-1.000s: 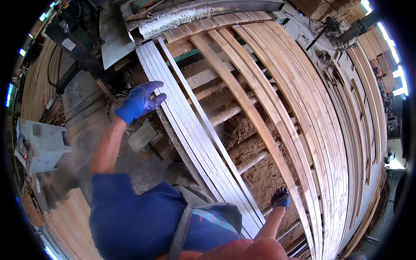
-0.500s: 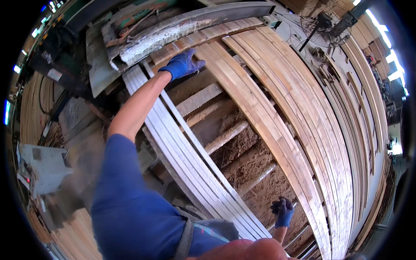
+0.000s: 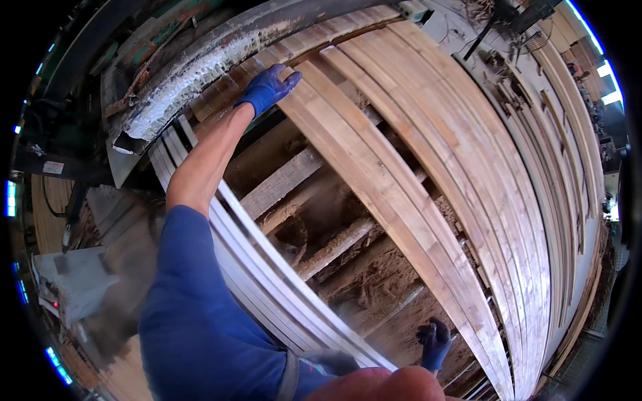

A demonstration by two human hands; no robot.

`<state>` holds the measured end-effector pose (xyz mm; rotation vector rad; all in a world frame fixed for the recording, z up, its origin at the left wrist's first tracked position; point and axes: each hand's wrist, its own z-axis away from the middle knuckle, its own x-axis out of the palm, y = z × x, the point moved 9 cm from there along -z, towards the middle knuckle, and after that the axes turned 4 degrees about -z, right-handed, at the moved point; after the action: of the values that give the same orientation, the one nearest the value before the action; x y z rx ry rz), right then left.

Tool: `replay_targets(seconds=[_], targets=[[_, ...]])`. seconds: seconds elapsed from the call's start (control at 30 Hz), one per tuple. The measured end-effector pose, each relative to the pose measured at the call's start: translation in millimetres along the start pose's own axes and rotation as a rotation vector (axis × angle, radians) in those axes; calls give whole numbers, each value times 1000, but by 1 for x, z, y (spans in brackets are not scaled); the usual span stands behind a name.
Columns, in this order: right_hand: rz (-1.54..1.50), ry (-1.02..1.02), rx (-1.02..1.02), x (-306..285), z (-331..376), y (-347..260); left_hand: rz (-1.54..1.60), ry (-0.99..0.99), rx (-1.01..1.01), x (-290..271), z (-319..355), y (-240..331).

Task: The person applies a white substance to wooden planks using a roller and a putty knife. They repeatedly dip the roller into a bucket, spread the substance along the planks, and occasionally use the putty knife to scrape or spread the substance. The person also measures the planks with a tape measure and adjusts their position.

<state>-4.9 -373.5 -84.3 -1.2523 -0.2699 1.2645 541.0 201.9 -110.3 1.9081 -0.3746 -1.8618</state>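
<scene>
My left hand [image 3: 269, 87], in a blue glove, reaches far forward and grips the far end of a long pale wooden plank [image 3: 374, 200]. That plank is the nearest of several long planks [image 3: 481, 174] lying side by side on a rack. My right hand [image 3: 435, 342], in a dark blue glove, hangs low at the bottom, close beside the near part of the same plank. Its fingers are curled, and whether they touch the wood is unclear.
A bundle of thin white strips [image 3: 267, 281] runs under my left arm. A grey metal machine edge [image 3: 200, 73] curves just past my left hand. Cross beams and sawdust [image 3: 361, 281] lie below the planks. A grey box [image 3: 73, 281] stands at the left.
My left hand has moved up and to the right, from above the white strips to the far end of the plank. My right hand stays low beside the plank.
</scene>
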Motion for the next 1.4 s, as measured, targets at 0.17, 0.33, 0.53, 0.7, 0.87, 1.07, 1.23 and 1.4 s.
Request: replay_targets(seconds=[0.17,0.33,0.53,0.7,0.87,1.07,1.23,1.4], targets=[[543,52,-243,30,-31,-18,-33,21,48,-12,22,15],[940,96,-472,58,-83,-37,-132,65,294,-28,44,23],[1130,238,-240,45,-138,-53,-198,22,362,-112,184,7],[492,-85,-557,67,-88,-96,-31,231,236,-202,300,-88],[127,-509,-291,113,66,-133,805,78,117,-182,367,-92],[112,-679,243,65,142,-42,585,111,-40,-185,373,-136],[-282,-364,577,-8,160,61,701,146,-119,-175,370,-148],[-661,-181,786,-12,155,108,755,74,32,-158,371,-93]])
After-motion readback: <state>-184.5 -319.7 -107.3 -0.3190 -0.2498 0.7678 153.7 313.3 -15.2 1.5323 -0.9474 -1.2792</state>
